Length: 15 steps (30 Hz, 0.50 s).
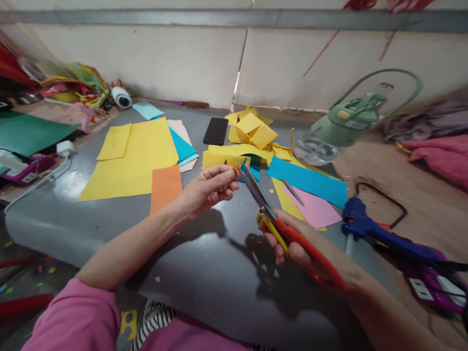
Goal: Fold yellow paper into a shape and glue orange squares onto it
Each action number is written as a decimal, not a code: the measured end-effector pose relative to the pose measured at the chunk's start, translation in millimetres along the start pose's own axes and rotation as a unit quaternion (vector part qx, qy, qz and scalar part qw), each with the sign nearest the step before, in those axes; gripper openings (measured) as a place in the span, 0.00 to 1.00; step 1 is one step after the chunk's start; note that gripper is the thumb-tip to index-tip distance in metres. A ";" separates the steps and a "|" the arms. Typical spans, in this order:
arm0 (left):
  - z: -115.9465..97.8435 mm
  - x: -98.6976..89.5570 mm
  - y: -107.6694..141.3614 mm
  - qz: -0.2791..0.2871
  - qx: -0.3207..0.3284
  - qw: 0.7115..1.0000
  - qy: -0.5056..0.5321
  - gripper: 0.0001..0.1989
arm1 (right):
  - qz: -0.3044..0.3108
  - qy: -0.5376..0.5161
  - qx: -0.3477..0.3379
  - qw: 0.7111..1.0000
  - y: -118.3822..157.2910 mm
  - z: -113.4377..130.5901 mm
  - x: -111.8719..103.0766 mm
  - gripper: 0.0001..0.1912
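My left hand (212, 189) pinches a small orange piece (236, 170) between thumb and fingertips. In my right hand (287, 241) are large scissors with red and yellow handles (310, 251). Their blades are a little apart and point up and left, with the tips close beside the orange piece. Both hands are above the grey table (212, 302). An orange sheet (166, 188) lies by my left forearm, partly overlapping a large yellow sheet (139, 161). Right of the blades are a blue strip (310, 182), a pink sheet (316, 207) and metal tweezers (292, 191).
A black phone (216, 131) and folded yellow paper shapes (252, 129) lie at the back. A green-topped bottle (340, 122) stands back right. The blue glue gun (360, 219) is at the right edge, near a purple power strip (420, 287). A white camera (121, 97) sits back left.
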<state>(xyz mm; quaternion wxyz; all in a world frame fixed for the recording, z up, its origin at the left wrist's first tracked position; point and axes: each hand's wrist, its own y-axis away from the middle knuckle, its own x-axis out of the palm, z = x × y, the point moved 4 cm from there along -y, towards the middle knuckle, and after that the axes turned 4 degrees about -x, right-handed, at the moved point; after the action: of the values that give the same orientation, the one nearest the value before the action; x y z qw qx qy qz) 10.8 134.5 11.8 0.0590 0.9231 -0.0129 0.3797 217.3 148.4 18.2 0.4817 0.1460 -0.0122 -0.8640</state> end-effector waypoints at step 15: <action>-3.5 0.4 1.2 -0.010 -0.014 1.000 0.021 0.12 | -0.005 -0.002 0.006 1.000 1.2 -0.2 1.0 0.36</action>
<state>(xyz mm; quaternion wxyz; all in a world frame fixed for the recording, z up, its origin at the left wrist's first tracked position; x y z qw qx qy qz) 8.6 133.7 14.7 0.0766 0.9139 -0.0075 0.3986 217.8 147.0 18.0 0.4766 0.1473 -0.0175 -0.8665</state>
